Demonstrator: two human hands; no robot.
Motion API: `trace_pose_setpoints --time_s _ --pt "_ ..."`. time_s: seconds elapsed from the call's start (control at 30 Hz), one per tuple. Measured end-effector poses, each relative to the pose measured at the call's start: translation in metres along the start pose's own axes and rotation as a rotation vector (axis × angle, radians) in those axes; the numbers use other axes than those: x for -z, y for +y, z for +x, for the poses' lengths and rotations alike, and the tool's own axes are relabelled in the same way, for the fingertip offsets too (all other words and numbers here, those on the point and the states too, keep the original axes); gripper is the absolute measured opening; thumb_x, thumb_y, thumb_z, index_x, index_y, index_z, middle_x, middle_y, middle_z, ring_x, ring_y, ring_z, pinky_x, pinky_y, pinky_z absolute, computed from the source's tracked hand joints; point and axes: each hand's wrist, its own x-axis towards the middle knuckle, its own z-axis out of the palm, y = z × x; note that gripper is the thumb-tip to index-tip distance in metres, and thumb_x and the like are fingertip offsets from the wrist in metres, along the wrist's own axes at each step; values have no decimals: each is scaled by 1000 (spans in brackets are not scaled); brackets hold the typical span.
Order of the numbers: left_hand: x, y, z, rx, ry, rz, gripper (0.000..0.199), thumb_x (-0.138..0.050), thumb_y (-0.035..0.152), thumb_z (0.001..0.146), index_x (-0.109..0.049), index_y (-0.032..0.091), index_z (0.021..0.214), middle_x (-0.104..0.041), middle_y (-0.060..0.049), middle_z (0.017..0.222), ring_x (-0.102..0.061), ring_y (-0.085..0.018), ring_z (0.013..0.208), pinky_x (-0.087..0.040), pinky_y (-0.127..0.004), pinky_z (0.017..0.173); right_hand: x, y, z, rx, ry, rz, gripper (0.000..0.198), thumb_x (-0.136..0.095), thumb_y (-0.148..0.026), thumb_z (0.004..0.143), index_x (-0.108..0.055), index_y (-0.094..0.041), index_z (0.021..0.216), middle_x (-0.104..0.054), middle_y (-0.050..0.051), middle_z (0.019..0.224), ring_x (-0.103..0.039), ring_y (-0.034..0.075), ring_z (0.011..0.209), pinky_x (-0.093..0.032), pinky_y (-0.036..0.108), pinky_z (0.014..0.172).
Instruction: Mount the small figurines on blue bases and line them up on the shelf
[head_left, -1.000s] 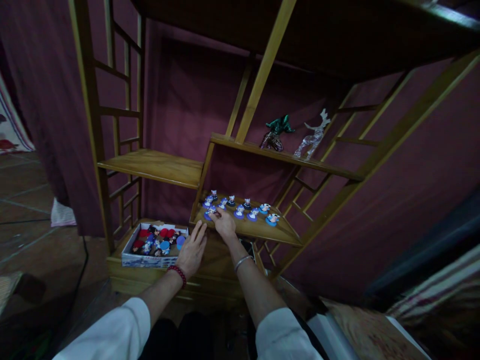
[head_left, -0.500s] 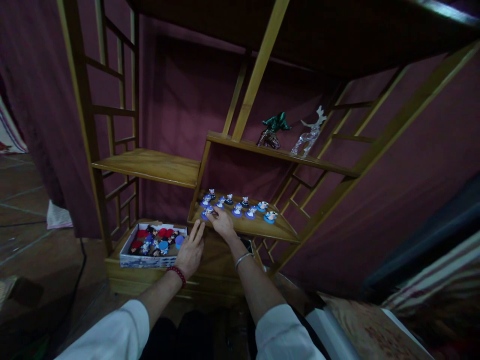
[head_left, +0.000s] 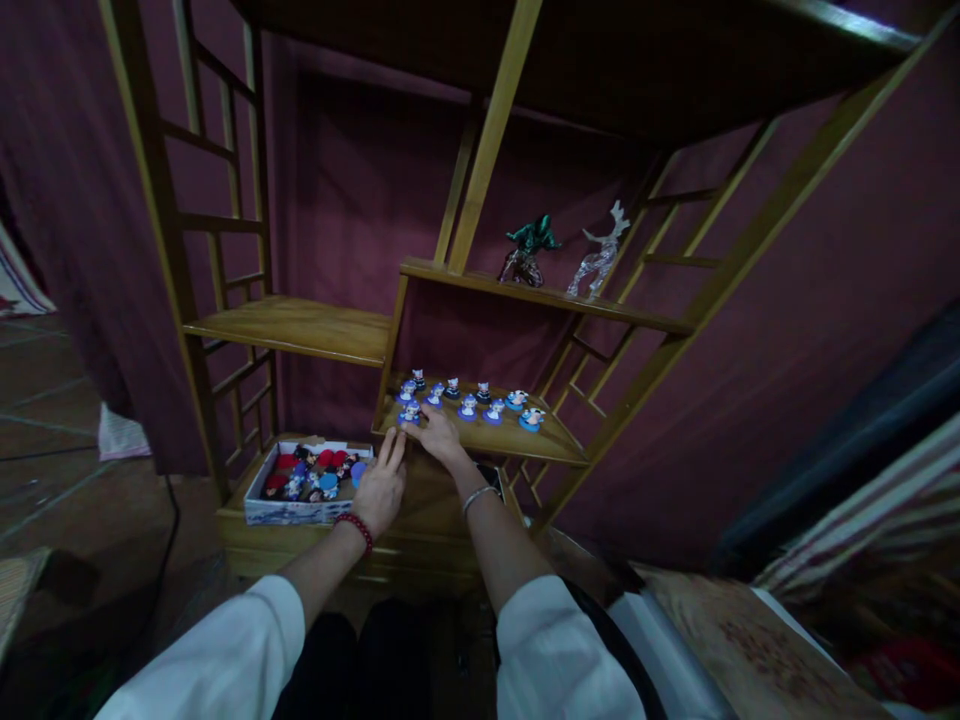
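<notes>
On the low wooden shelf (head_left: 510,440) stand several small figurines on round bases, some purple and white, some dark, two on blue bases. My right hand (head_left: 436,435), with a silver bracelet at its wrist, has thumb and fingers around the base of the front-left purple figurine (head_left: 409,412). That figurine is upright on the shelf near its front edge. My left hand (head_left: 381,492), wearing a red bead bracelet, holds nothing. Its fingers stretch toward the shelf edge, close beside the right thumb.
An open white box (head_left: 300,512) of mixed red, blue and black figurines sits at lower left. Above the figurines, a board carries a green-and-bronze statuette (head_left: 531,250) and a clear deer statuette (head_left: 598,255). A bare side shelf (head_left: 292,328) and wooden uprights frame the space.
The whole view has shifted slightly. Both hands stay near the front-left purple figurine, the right fingers still at it. The other figurines keep their places.
</notes>
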Motion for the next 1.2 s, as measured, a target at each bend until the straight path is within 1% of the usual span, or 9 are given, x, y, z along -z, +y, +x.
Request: trace_pose_setpoints --time_s 0.13,0.23,0.37,0.47,0.6,0.73,0.83,1.0,1.2 --pt "5 -1 1 7 16 -57 26 -39 5 72 -57 10 91 -25 -14 140 -9 -26 132 -41 -37 92 0 2 1 -5 12 1 36 -60 -44 68 -58 -24 98 -61 2 94 -53 18 92 -40 29 79" --pt "8 -4 1 18 28 -108 26 -41 5 70 -55 10 91 -22 -14 141 -12 -25 131 -45 -35 87 -1 3 2 -31 27 29 34 -61 -43 68 -59 -26 97 -62 0 88 -54 17 90 -41 27 77" --pt "13 -7 2 16 15 -151 25 -43 4 68 -55 10 90 -19 -14 142 -16 -25 130 -47 -33 84 -2 2 4 -73 27 62 29 -62 -43 67 -60 -26 90 -63 -1 86 -56 16 85 -42 27 72" --pt "18 -8 7 15 0 -149 25 -44 4 67 -56 10 88 -25 -14 139 -23 -25 126 -48 -33 83 -2 2 5 -76 17 83 27 -62 -43 66 -60 -25 87 -64 -2 85 -58 16 82 -42 26 70" --pt "21 -5 13 55 17 -128 26 -39 4 72 -57 11 89 -32 -14 133 -32 -25 120 -50 -33 79 -3 3 4 -48 5 88 28 -61 -39 68 -59 -26 92 -64 -2 88 -57 16 86 -43 26 73" --pt "20 -1 12 55 14 -96 25 -39 4 73 -58 10 88 -30 -15 135 -26 -27 123 -50 -33 78 -2 4 2 -30 -10 65 27 -60 -36 69 -58 -25 94 -64 0 90 -57 16 89 -43 28 76" --pt "19 1 9 43 -8 -64 23 -41 4 71 -58 9 85 -26 -17 137 -22 -29 126 -50 -34 77 0 4 2 -22 -35 80 30 -59 -34 70 -57 -26 99 -64 0 92 -57 16 89 -43 28 78" --pt "17 4 8 60 -22 -25 24 -42 4 69 -59 9 85 -26 -18 138 -21 -30 126 -50 -34 77 2 2 1 -35 -35 108 39 -59 -31 70 -54 -27 109 -64 -1 94 -57 15 90 -43 27 80" --pt "17 4 9 57 -12 12 28 -38 4 71 -60 9 88 -28 -16 138 -22 -28 126 -51 -33 76 4 -2 -1 -46 -35 109 37 -60 -32 70 -56 -27 107 -64 -2 93 -58 15 90 -44 26 77"
